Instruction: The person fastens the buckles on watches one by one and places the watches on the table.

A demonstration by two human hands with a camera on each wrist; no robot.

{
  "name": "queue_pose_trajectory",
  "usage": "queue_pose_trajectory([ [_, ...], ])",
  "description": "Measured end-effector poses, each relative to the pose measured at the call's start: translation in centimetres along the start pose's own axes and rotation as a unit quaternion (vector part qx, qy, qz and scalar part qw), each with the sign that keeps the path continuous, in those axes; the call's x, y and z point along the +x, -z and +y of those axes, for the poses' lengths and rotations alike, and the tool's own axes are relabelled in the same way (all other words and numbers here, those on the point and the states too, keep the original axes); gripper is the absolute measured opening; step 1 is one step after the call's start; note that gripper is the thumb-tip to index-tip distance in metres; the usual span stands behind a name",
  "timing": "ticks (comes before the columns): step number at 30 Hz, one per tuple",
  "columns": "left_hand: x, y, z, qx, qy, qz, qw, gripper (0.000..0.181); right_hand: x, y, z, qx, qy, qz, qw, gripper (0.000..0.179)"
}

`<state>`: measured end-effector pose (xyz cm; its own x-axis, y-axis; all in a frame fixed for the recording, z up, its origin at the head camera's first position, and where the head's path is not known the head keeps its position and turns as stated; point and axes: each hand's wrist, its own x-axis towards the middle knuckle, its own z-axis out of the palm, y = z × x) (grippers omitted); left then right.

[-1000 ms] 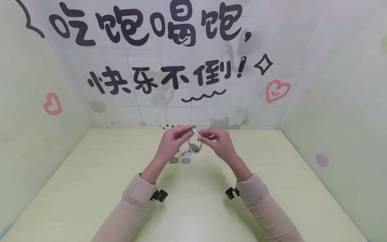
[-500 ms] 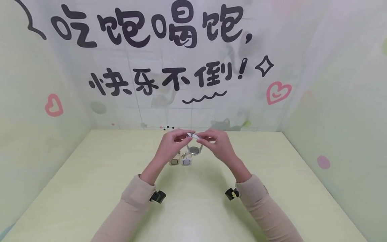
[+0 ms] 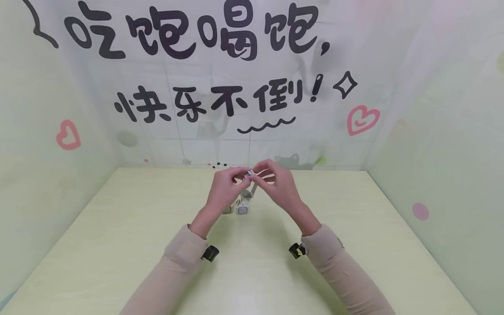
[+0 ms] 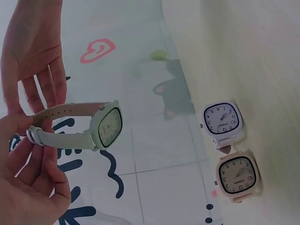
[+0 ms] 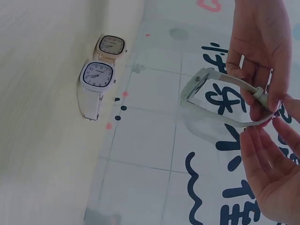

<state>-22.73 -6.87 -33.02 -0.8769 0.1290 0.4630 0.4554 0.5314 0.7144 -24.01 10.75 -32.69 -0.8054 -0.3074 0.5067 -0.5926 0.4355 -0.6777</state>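
Between my two hands hangs a pale green wristwatch (image 4: pixel 109 126), its strap bent into a loop and its squarish face lowest in the head view. My left hand (image 3: pixel 224 189) pinches the strap near the buckle with thumb and fingers. From the other side, my right hand (image 3: pixel 278 185) pinches the strap ends at the same spot, the fingertips of both hands nearly meeting. Fingers partly cover the buckle. Below stand a white wristwatch (image 5: pixel 97 75) and a beige wristwatch (image 5: pixel 111 45), side by side on the table, both straps looped.
The pale wooden table (image 3: pixel 157 227) reaches back to a wall (image 3: pixel 197 131) printed with black characters and hearts. Side walls (image 3: pixel 429 166) rise along its left and right edges. A small black wrist camera (image 3: pixel 210 253) sits at each cuff.
The right hand has risen slightly and shifted left onto the strap ends. The held watch has turned and its face has swung left, above the white watch in the head view.
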Motion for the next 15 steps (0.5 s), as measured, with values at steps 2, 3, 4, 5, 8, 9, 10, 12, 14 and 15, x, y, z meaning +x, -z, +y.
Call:
queue_pose_trajectory([
  [2, 0.0, -0.1, 0.2, 0.040, -0.009, 0.000, 0.9991, 0.023, 0.2, -0.2, -0.4, -0.026, 0.007, 0.014, 0.9995, 0.020],
  [3, 0.0, -0.1, 0.3, 0.062, -0.012, -0.001, 0.9980, 0.023, 0.3, -0.3, -0.5, -0.044, 0.013, 0.020, 0.9988, 0.018],
  [4, 0.0, -0.2, 0.4, 0.082, -0.015, -0.001, 0.9965, 0.024, 0.3, -0.4, -0.7, -0.067, 0.023, 0.028, 0.9971, 0.016],
  [5, 0.0, -0.3, 0.4, 0.103, -0.016, -0.002, 0.9946, 0.025, 0.3, -0.4, -0.8, -0.093, 0.034, 0.035, 0.9945, 0.013],
  [8, 0.0, -0.6, 0.6, 0.151, -0.017, -0.003, 0.9883, 0.026, 0.4, -0.7, -1.3, -0.149, 0.061, 0.050, 0.9857, 0.008],
  [9, 0.0, -0.6, 0.7, 0.165, -0.017, -0.003, 0.9862, 0.027, 0.4, -0.8, -1.4, -0.160, 0.063, 0.052, 0.9838, 0.007],
  [10, 0.0, -0.6, 0.8, 0.175, -0.015, -0.005, 0.9844, 0.027, 0.5, -0.9, -1.4, -0.164, 0.062, 0.053, 0.9830, 0.005],
  [12, -0.1, -0.7, 0.9, 0.196, -0.013, -0.011, 0.9805, 0.027, 0.6, -1.1, -1.4, -0.156, 0.044, 0.054, 0.9853, 0.004],
  [14, -0.1, -0.7, 0.9, 0.212, -0.006, -0.020, 0.9770, 0.027, 0.6, -1.2, -1.4, -0.133, 0.023, 0.055, 0.9894, 0.004],
  [15, -0.2, -0.6, 0.8, 0.218, 0.001, -0.025, 0.9757, 0.026, 0.7, -1.3, -1.4, -0.119, 0.013, 0.057, 0.9912, 0.004],
])
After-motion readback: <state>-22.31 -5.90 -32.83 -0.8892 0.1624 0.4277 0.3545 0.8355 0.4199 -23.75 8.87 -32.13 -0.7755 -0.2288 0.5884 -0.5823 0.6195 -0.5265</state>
